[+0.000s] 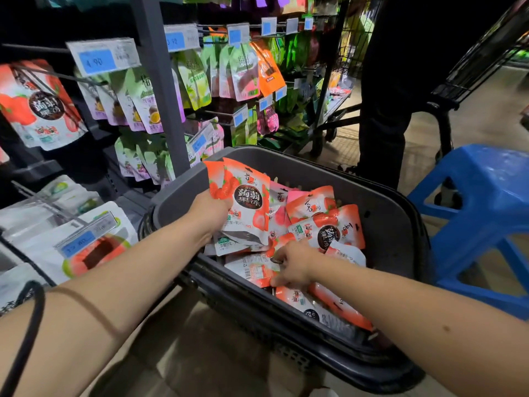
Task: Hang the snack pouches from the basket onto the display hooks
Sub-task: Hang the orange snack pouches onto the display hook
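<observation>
- Fingers [223,204] of L hand [210,210]: curled round the lower edge of held pouches [247,202], a small fanned stack, upright above the basket [386,224] near its L wall.
- R hand [293,267]: fingers bent down onto flat pouch [254,272], which lies barcode side up in the basket; thumb & forefinger at its edge. Tips hidden, so cannot tell if the pinch is closed.
- Loose pouches [326,227]: heaped in the basket, overlapping, all orientations.
- Handling (est.): light, soft film w/ squashy fill. Glossy, so likely slippery when stacked; a stack gripped low down may fan or slide. Not fragile, but the hang hole could tear.
- Grip pt (est.): take by the top seal, beside the hang hole, leaving the hole free for the hook.
- Display hooks [71,77]: wire prongs on the rack to L, each w/ price tag [103,58]. Matching hung pouches [43,107] at upper L, well apart from the basket.
- Room: shop aisle, dim. Blue stool [486,196] just beside the basket on R. Another person [383,110] stands beyond, near a wire cart [472,67].
</observation>
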Motion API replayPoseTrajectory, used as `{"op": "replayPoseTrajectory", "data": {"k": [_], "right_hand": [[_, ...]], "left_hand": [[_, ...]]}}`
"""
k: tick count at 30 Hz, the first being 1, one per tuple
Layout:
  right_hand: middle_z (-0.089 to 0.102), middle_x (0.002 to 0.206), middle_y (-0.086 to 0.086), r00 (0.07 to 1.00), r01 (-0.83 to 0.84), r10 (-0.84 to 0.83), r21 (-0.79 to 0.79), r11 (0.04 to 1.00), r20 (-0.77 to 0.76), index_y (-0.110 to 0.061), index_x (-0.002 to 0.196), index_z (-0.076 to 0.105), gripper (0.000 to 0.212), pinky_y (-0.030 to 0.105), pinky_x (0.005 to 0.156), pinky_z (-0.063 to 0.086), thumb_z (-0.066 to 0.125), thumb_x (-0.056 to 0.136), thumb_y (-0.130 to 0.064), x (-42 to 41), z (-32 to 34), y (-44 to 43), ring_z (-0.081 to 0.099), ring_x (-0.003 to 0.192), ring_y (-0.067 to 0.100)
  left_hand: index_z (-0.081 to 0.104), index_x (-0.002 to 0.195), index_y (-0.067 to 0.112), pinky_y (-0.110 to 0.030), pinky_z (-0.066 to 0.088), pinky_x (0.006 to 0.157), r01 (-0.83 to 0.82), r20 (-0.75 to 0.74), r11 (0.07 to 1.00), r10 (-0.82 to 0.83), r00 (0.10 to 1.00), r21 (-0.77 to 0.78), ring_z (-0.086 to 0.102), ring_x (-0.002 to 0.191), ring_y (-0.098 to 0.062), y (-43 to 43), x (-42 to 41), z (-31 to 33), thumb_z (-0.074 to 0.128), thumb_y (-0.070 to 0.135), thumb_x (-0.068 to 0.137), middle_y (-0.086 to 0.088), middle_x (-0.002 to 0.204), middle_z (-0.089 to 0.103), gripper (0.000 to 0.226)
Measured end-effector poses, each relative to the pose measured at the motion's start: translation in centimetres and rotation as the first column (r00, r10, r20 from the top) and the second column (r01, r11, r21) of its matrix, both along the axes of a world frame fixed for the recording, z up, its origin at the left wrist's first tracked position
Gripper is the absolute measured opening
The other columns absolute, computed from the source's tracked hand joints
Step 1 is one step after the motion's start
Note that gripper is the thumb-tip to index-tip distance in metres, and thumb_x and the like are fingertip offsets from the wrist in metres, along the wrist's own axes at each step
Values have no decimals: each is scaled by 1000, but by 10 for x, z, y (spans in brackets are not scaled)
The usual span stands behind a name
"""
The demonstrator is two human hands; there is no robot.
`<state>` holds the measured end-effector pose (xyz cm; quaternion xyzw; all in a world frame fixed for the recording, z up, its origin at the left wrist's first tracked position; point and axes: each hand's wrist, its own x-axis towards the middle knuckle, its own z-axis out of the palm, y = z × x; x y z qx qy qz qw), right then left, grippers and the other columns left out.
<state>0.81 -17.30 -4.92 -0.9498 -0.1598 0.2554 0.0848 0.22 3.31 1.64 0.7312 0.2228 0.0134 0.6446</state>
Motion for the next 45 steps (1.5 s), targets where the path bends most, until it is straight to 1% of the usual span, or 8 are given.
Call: {"op": "replayPoseTrajectory", "data": {"k": [4, 10, 21, 25, 30, 34, 39, 45], "right_hand": [[44, 139, 7, 999, -7, 13, -177, 984, 33, -26, 142, 55, 79, 53, 110, 41, 83, 73, -50, 0, -12, 8, 32, 135, 38], [60, 85, 2, 965, -86, 126, -178, 980, 231, -14, 88, 72, 8, 40, 105, 40, 66, 82, -11, 16, -14, 7, 56, 98, 26], [72, 115, 0, 920, -203, 151, 109, 973, 361, -18, 115, 73, 34, 33, 91, 55, 68, 82, -16, 14, 79, -13, 65, 108, 19], [72, 107, -5, 888, -265, 197, 112, 958, 415, -23, 110, 74, 29, 29, 85, 52, 72, 82, -32, 3, 129, -13, 66, 102, 16], [69, 101, -6, 838, -376, 284, 116, 919, 466, -23, 109, 71, 28, 32, 87, 53, 72, 82, -28, -14, 199, -2, 64, 98, 15], [61, 103, -7, 831, -413, 282, 192, 890, 479, -23, 121, 58, 44, 28, 76, 49, 80, 83, -31, -25, 239, 12, 61, 88, 13], [61, 87, -9, 830, -424, 207, 344, 838, 519, -25, 122, 52, 56, 26, 64, 45, 86, 78, -35, -43, 260, 44, 58, 73, 7], [56, 89, -9, 789, -409, 65, 443, 798, 611, -22, 122, 55, 64, 27, 65, 43, 91, 73, -40, -72, 256, 95, 56, 79, 14]], "left_hand": [[66, 90, 20, -44, 61, 84, 5, 1, 1000, -5, 1000, -1, 74, 86, -26, -2, -1, 1, 58, 10, 100, -6, 96, 76, 17], [67, 92, 20, -46, 61, 85, 17, 3, 1000, -17, 1000, 2, 74, 90, -29, -2, -5, 4, 59, 10, 100, -7, 98, 76, 15], [67, 120, 18, -26, 48, 66, 5, 199, 994, -27, 980, 110, 65, 79, -14, 1, -22, 22, 56, 23, 101, 7, 91, 70, 22], [60, 92, 21, -28, 34, 59, 7, 217, 981, -50, 975, 195, 48, 68, -19, -1, -36, 35, 50, 23, 102, -2, 73, 54, 14], [66, 110, 7, -35, 38, 66, -80, 290, 959, -2, 957, 272, 62, 81, -35, -1, -57, 64, 54, 31, 99, -12, 80, 65, 29], [40, 66, 12, -28, 28, 48, -122, 374, 941, -5, 927, 316, 36, 59, -22, 11, -77, 89, 52, 20, 98, -4, 61, 37, 35], [32, 61, 14, -25, 23, 44, -33, 363, 924, -117, 925, 381, 28, 42, -8, 31, -119, 102, 51, 16, 98, 9, 45, 32, 42], [56, 75, 5, -32, 33, 57, -99, 376, 966, 1, 927, 241, 46, 60, -17, 61, -162, 110, 61, 51, 95, -4, 66, 52, 50]]}}
